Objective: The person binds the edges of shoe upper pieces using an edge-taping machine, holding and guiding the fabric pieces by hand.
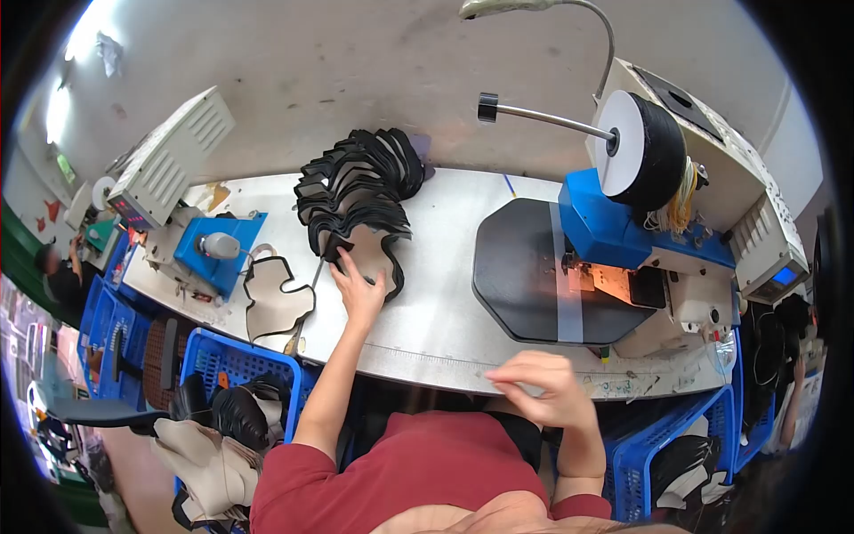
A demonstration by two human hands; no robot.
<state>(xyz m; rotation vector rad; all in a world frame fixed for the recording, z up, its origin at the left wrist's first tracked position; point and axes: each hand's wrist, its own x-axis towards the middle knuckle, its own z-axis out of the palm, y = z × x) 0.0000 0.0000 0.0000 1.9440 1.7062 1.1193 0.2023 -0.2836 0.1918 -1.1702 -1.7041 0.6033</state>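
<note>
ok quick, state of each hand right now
Left hand: open, touching the stacked pieces.
Right hand: partly curled; can't tell if it's closed or holding anything.

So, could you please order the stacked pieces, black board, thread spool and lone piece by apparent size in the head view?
1. Black board
2. Stacked pieces
3. Thread spool
4. Lone piece

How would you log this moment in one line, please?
left hand: touching stack of black-edged pieces | right hand: pinched, contents unclear | loose piece: lying left of stack
</note>
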